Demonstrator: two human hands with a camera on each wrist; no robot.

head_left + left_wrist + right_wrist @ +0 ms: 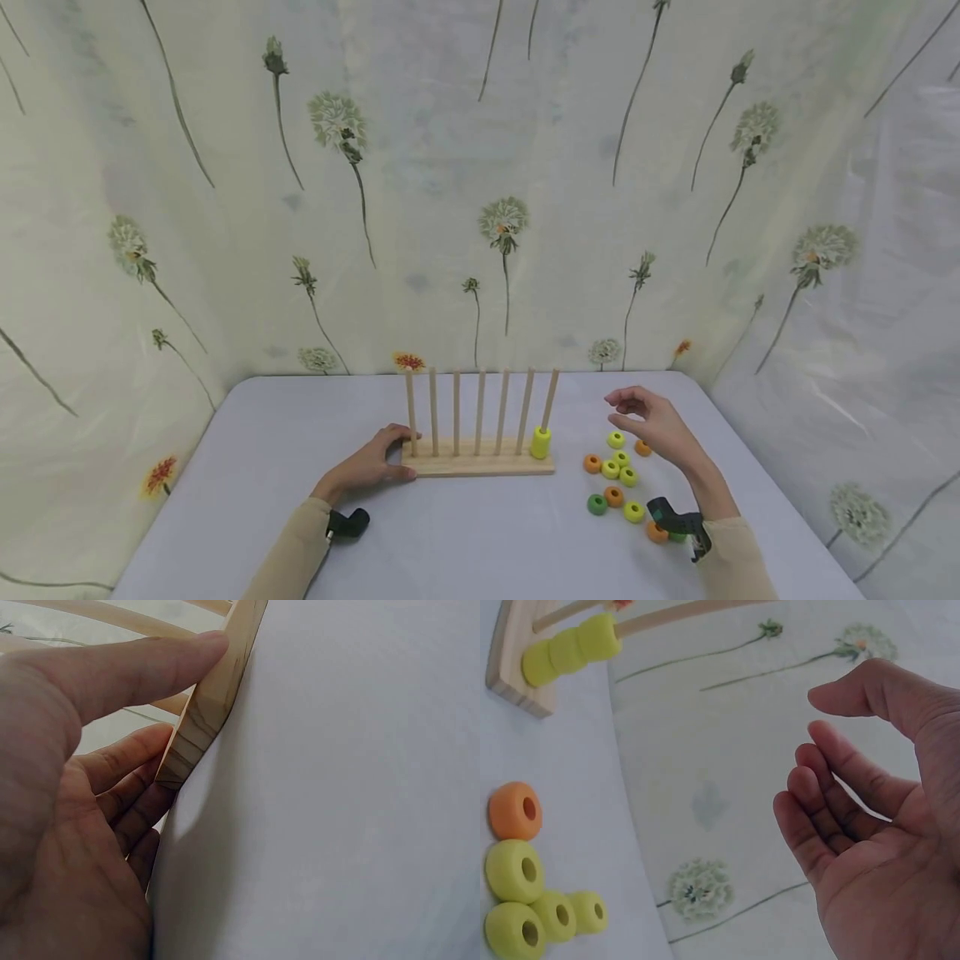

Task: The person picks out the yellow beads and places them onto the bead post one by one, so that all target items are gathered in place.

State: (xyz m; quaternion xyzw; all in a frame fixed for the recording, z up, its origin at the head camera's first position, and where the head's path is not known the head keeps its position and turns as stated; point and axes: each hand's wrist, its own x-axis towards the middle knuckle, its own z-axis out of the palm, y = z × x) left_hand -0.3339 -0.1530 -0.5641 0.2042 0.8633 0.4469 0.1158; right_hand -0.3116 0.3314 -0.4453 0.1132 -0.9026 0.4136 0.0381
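A wooden peg rack (480, 469) with several upright pegs stands on the table. Three yellow beads (571, 649) are stacked at the bottom of its rightmost peg. My left hand (369, 462) grips the left end of the rack's base, thumb on the front side and fingers around the far side. To the right of the rack, my right hand (660, 427) is held above the loose beads, holding nothing. Its thumb and fingers are apart, the fingers loosely bent. Yellow beads (611, 469), orange beads (613, 497) and a green bead (597, 504) lie scattered beneath it.
Under everything is a white table (300, 417), with a flower-printed curtain (420, 208) behind it and at both sides. Near the right wrist, another orange bead (656, 533) lies beside a partly hidden green one. Each wrist wears a black camera.
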